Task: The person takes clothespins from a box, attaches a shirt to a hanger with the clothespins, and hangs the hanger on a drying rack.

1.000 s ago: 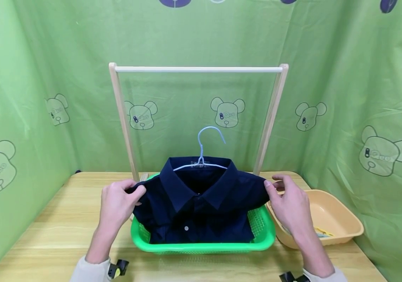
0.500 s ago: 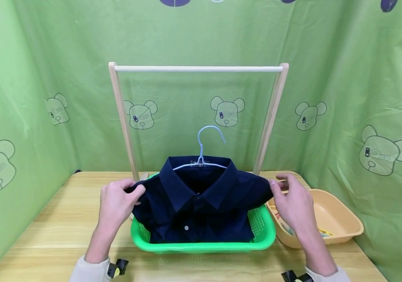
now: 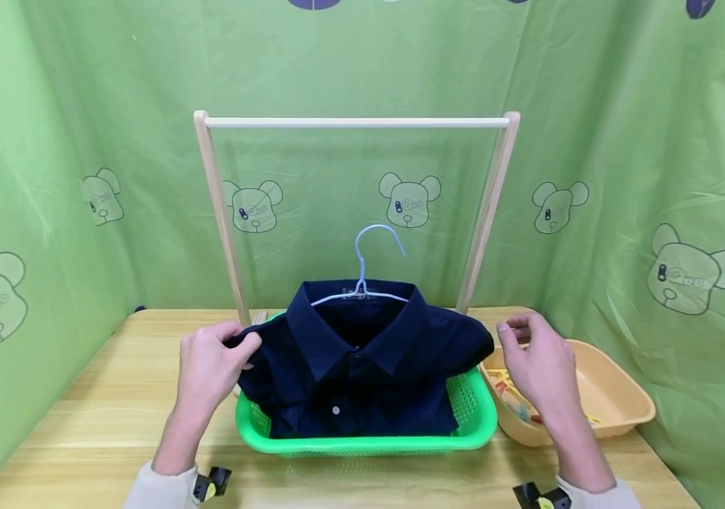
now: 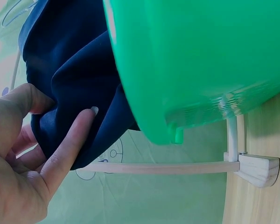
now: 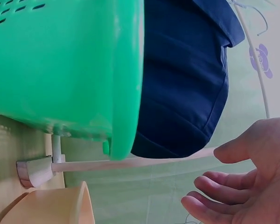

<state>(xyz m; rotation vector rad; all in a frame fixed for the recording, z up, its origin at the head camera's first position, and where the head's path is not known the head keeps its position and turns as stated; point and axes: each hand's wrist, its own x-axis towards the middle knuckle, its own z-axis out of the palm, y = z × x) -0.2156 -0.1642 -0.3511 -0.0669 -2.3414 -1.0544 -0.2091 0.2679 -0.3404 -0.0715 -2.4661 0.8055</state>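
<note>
A dark navy collared shirt (image 3: pixel 362 375) with a white button lies in a green basket (image 3: pixel 362 445). Inside its collar sits a light blue wire hanger (image 3: pixel 360 276), hook upward. At the shirt's left shoulder, my left hand (image 3: pixel 210 364) pinches the fabric; the left wrist view shows the thumb and fingers on the folded cloth (image 4: pixel 79 88). Off the right shoulder, my right hand (image 3: pixel 540 364) hovers with loosely bent fingers and holds nothing. In the right wrist view a gap separates its fingertips (image 5: pixel 200 205) from the cloth.
Behind the basket stands a wooden rack with a white crossbar (image 3: pixel 356 123). An orange basin (image 3: pixel 617 389) with several colourful clothespins (image 3: pixel 509 389) sits right of the basket, partly under my right forearm. Green curtains (image 3: pixel 655 177) surround the wooden table (image 3: pixel 95 410).
My right hand has let go of the shirt's right shoulder and moved outward to the right. The left hand has kept its grip, and the hanger is essentially still.
</note>
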